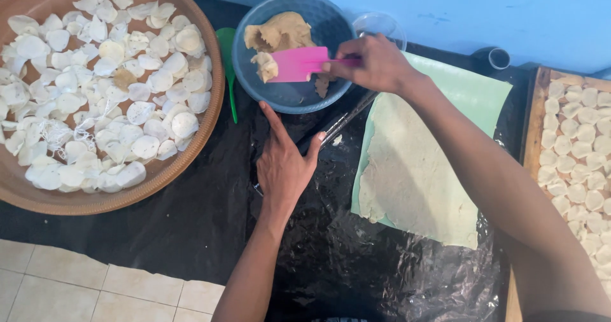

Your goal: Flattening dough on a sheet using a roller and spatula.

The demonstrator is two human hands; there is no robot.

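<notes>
A black plastic sheet is covering the floor, with pale tiles showing at its near edge, nearer to the person than the left hand's grip. The big round woven tray is lying well to the left of both hands, heaped with thin white dough discs. To the right of the right arm, a wooden board is carrying more of the same discs in rows. Just below the right hand's grip, a thin rolled sheet of dough is lying on a pale green mat.

The blue bowl is sitting right under the right hand's grip, and a lump of beige dough is resting inside it on the far left side. A green spatula is lying between the bowl and the tray. A clear plastic cup is standing just beyond the right hand.

The right hand is gripping the handle of a pink scraper, fingers clamped around it, the blade pressing against a smaller piece of dough. The left hand is lying flat and open on the black sheet, fingers apart, the forefinger touching the bowl's near rim. A metal rod is lying just beside its thumb.
</notes>
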